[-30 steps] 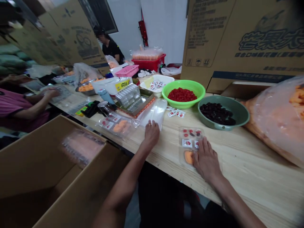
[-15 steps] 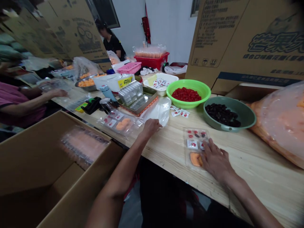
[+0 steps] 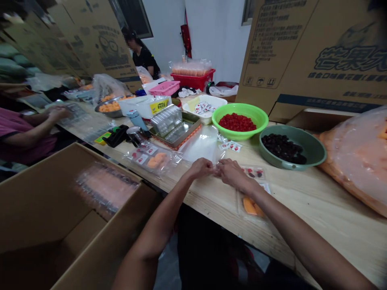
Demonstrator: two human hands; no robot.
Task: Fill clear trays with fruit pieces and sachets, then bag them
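My left hand (image 3: 200,167) and my right hand (image 3: 230,170) meet at the near edge of a clear plastic bag (image 3: 202,147) lying on the wooden table (image 3: 320,209), and both pinch that edge. Under my right forearm lies a clear snack tray (image 3: 253,189) holding orange pieces, red and dark bits and small packets. A bagged filled tray (image 3: 151,156) rests to the left of my left hand.
A green bowl of red pieces (image 3: 240,120), a grey-green bowl of dark pieces (image 3: 292,146), loose packets (image 3: 230,145), a metal tray of empty clear trays (image 3: 174,125) and an open cardboard box (image 3: 69,209) surround me. Other people sit at the left (image 3: 27,133) and far back (image 3: 142,54).
My right hand left the snack tray and moved left to join my left hand at the bag's edge. My left hand drew the bag edge slightly nearer.
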